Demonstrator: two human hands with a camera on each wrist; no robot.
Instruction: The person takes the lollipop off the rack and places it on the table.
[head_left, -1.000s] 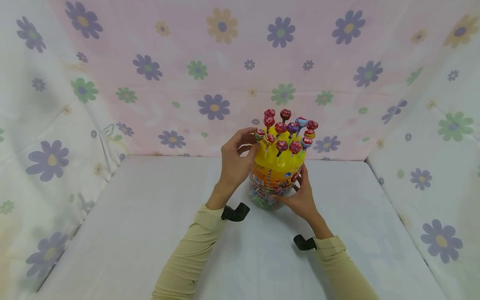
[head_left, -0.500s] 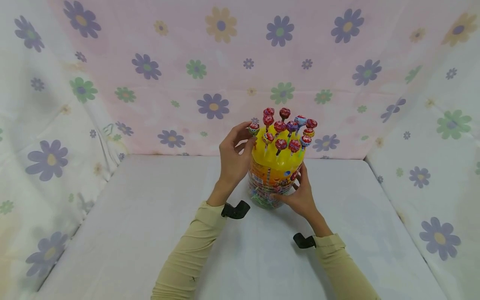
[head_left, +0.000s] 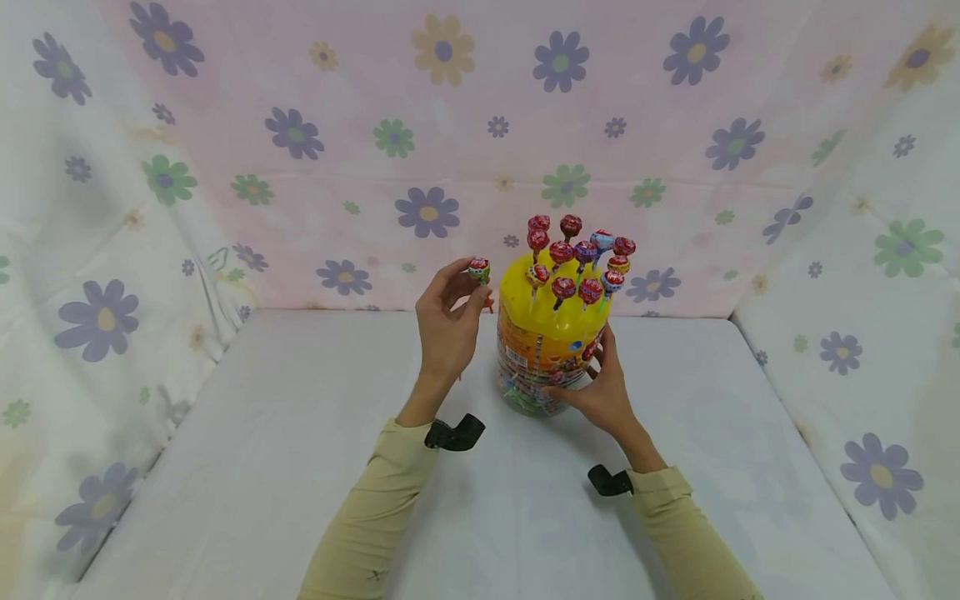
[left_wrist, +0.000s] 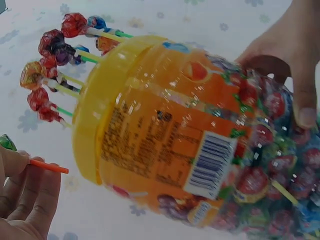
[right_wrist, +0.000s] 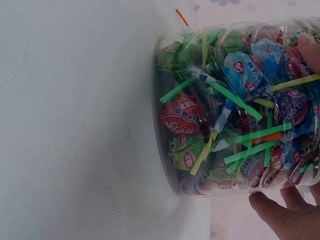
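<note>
My left hand (head_left: 448, 325) pinches a lollipop (head_left: 478, 270) with a green and red wrapper, just left of the candy jar (head_left: 517, 354). In the left wrist view its orange stick (left_wrist: 49, 166) points toward the yellow lid (left_wrist: 85, 145), with a gap between them. Several wrapped lollipops stand upright in that lid, their heads spread over its top. Low on the jar's right side, my right hand (head_left: 603, 396) grips the clear body, thumb in front and fingers round the far side. Through the clear plastic, the right wrist view shows many lollipops (right_wrist: 182, 115) inside.
The jar stands on a white-covered table (head_left: 300, 417). Behind it hangs a pink flowered cloth (head_left: 337, 217), with white flowered cloths at both sides. A thin orange stick (right_wrist: 181, 18) shows beyond the jar's base in the right wrist view.
My left hand has drawn the lollipop out of the lid's left edge and moved it left, away from the jar. My right hand keeps its hold on the jar.
</note>
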